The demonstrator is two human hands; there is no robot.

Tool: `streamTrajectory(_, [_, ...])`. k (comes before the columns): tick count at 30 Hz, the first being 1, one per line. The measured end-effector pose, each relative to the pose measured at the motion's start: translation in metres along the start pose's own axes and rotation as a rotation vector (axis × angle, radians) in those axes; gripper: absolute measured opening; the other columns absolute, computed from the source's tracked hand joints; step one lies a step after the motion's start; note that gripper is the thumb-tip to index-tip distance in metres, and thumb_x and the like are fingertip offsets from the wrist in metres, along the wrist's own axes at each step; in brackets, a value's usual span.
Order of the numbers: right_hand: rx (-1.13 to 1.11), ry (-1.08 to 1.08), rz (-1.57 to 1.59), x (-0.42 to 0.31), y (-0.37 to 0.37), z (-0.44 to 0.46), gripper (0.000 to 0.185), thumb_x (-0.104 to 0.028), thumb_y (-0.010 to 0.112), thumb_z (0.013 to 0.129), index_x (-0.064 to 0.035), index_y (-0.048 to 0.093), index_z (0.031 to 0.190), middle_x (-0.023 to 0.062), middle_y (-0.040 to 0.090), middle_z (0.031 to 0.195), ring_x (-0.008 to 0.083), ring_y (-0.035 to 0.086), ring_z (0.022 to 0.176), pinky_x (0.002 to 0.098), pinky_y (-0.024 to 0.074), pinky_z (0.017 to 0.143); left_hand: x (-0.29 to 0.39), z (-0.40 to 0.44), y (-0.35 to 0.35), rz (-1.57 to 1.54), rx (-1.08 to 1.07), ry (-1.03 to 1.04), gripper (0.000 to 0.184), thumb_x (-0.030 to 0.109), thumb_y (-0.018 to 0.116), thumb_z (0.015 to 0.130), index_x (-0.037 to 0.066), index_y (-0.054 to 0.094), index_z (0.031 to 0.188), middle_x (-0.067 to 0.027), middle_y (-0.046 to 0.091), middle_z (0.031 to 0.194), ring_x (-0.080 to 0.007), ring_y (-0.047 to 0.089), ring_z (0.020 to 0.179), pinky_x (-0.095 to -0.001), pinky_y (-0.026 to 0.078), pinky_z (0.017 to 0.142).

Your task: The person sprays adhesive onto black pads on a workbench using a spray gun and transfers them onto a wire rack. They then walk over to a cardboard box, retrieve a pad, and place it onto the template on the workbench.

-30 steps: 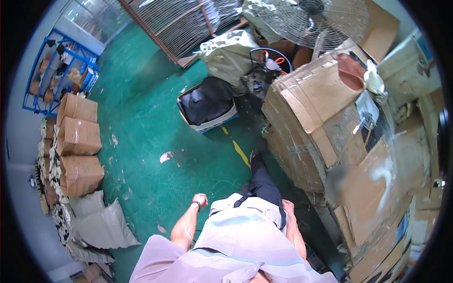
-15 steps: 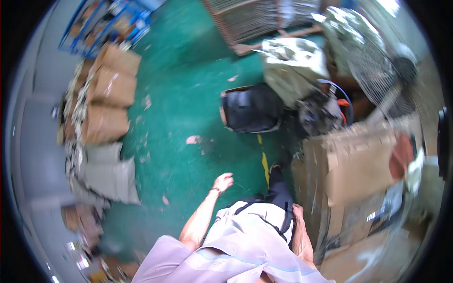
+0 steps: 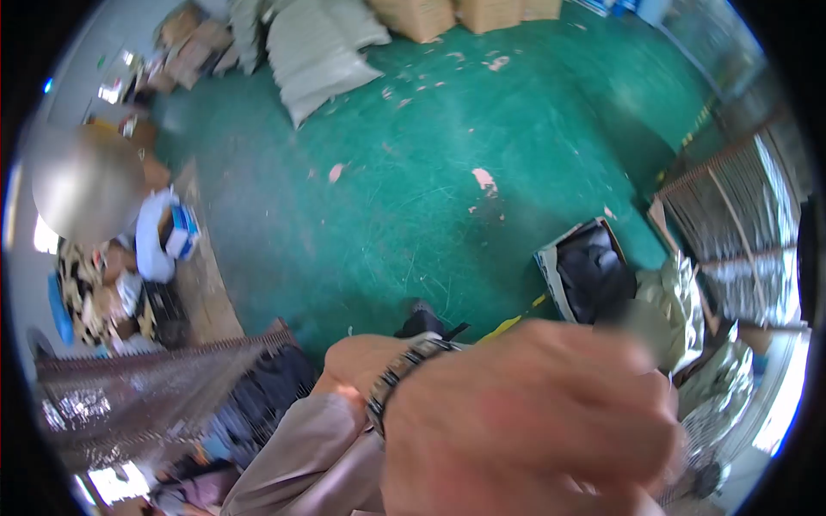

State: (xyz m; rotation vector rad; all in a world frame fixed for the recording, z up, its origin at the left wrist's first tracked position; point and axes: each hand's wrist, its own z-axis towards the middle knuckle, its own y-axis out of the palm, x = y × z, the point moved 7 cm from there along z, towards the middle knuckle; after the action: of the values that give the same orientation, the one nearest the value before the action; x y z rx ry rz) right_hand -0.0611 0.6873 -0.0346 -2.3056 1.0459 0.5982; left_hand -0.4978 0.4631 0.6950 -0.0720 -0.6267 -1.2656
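Note:
My left hand (image 3: 533, 421), with a dark segmented band (image 3: 400, 378) round its wrist, is raised close to the camera and smeared by motion. Its back faces me and the fingers look curled in; anything inside them is hidden. Below the wrist shows the pale sleeve (image 3: 297, 456). My right hand is out of sight. Beyond my left hand, an open carton (image 3: 555, 279) on the green floor holds a black bag or cloth (image 3: 594, 271), with no contact visible between hand and carton.
Pale sacks (image 3: 318, 60) and brown cartons (image 3: 417, 17) stand at the far side. A mesh rack (image 3: 744, 215) and shiny bags (image 3: 675, 310) are on the right. On the left are a person in light blue (image 3: 157, 236), a heap of pieces (image 3: 103, 292) and a mesh-sided frame (image 3: 155, 387).
My view has swung to the left. My left hand has come up from beside my body to near the camera. My right hand, low at my right side before, has left the view.

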Motion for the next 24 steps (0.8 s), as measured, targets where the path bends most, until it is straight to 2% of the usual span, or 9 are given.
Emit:
streamTrajectory(3, [-0.096, -0.117, 0.099, -0.052, 0.091, -0.007, 0.048, -0.031, 0.065, 0.096, 0.001, 0.064, 0.133, 0.0149, 0.076, 0.102, 0.0208, 0.072, 0.074, 0.0338, 0.0612, 0.06, 0.087, -0.011, -0.074, 0.11, 0.439, 0.015, 0.031, 0.025, 0.066, 0.099, 0.008, 0.054, 0.076, -0.0044, 0.055, 0.067, -0.0188, 0.052, 0.053, -0.0309, 0.046, 0.049])
streamTrajectory(5, [-0.114, -0.125, 0.005, -0.084, 0.175, -0.033, 0.044, -0.03, 0.065, 0.096, 0.0001, 0.066, 0.127, 0.0138, 0.075, 0.098, 0.0193, 0.072, 0.073, 0.0325, 0.0603, 0.057, 0.13, -0.006, -0.128, 0.128, 0.268, 0.142, 0.033, 0.017, 0.064, 0.101, 0.01, 0.05, 0.072, -0.0018, 0.051, 0.062, -0.0151, 0.049, 0.049, -0.0272, 0.043, 0.046])
streamTrajectory(8, [-0.398, -0.204, -0.373, -0.09, 0.312, -0.051, 0.02, -0.025, 0.057, 0.094, -0.009, 0.065, 0.085, 0.0081, 0.067, 0.082, 0.016, 0.056, 0.056, 0.0288, 0.0442, 0.044, 0.186, -0.018, -0.204, 0.258, -0.252, 0.299, 0.027, 0.015, 0.066, 0.101, 0.004, 0.06, 0.077, -0.0066, 0.061, 0.071, -0.0187, 0.06, 0.058, -0.0295, 0.051, 0.05])
streamTrajectory(10, [-0.521, -0.21, -0.643, -0.097, 0.378, -0.066, 0.019, -0.025, 0.058, 0.093, -0.0096, 0.064, 0.084, 0.0078, 0.066, 0.08, 0.0166, 0.056, 0.056, 0.0305, 0.044, 0.044, 0.192, -0.03, -0.255, 0.574, -0.139, 0.201, 0.031, 0.012, 0.06, 0.099, 0.0, 0.06, 0.07, -0.0148, 0.062, 0.071, -0.0314, 0.062, 0.061, -0.0397, 0.05, 0.054])
streamTrajectory(12, [-0.543, -0.141, -0.727, -0.117, 0.419, -0.073, 0.019, -0.026, 0.059, 0.092, -0.0102, 0.064, 0.083, 0.0074, 0.065, 0.078, 0.0172, 0.056, 0.056, 0.0322, 0.0438, 0.044, 0.189, -0.036, -0.317, 0.732, -0.032, 0.076, 0.015, -0.001, 0.062, 0.09, 0.002, 0.061, 0.075, -0.0092, 0.061, 0.072, -0.0267, 0.061, 0.061, -0.0337, 0.048, 0.05])
streamTrajectory(14, [-0.559, -0.096, -0.807, -0.143, 0.458, -0.078, 0.019, -0.027, 0.059, 0.091, -0.0108, 0.063, 0.082, 0.007, 0.064, 0.076, 0.0178, 0.057, 0.055, 0.0339, 0.0436, 0.043, 0.182, -0.054, -0.395, 1.057, -0.097, -0.163, 0.012, -0.005, 0.06, 0.086, 0.005, 0.065, 0.09, -0.0052, 0.062, 0.075, -0.0231, 0.062, 0.063, -0.0361, 0.048, 0.051])
streamTrajectory(18, [-0.584, -0.001, -0.988, -0.185, 0.532, -0.064, 0.019, -0.028, 0.061, 0.09, -0.012, 0.063, 0.079, 0.0062, 0.063, 0.072, 0.019, 0.057, 0.055, 0.0374, 0.0432, 0.043, 0.159, -0.178, -0.594, 1.294, 0.185, -0.613, 0.023, -0.005, 0.058, 0.086, 0.011, 0.064, 0.102, -0.0075, 0.069, 0.087, -0.0282, 0.07, 0.078, -0.0417, 0.054, 0.06])
streamTrajectory(21, [-0.639, 0.066, -1.163, -0.208, 0.61, -0.048, 0.019, -0.029, 0.062, 0.088, -0.0129, 0.062, 0.078, 0.0057, 0.062, 0.069, 0.02, 0.058, 0.054, 0.0399, 0.0429, 0.042, 0.162, -0.377, -0.738, 1.44, 0.317, -1.267, 0.018, 0.008, 0.059, 0.089, 0.011, 0.068, 0.105, -0.0171, 0.072, 0.103, -0.0406, 0.069, 0.094, -0.052, 0.055, 0.079])
streamTrajectory(24, [-0.703, 0.146, -1.278, -0.228, 0.7, -0.028, 0.02, -0.03, 0.063, 0.087, -0.0137, 0.061, 0.076, 0.0051, 0.06, 0.066, 0.0209, 0.058, 0.054, 0.0425, 0.0426, 0.041, 0.193, -0.684, -0.789, 1.373, 0.435, -1.983, 0.027, 0.015, 0.053, 0.096, 0.009, 0.075, 0.11, -0.0169, 0.073, 0.122, -0.0375, 0.068, 0.114, -0.0486, 0.056, 0.096])
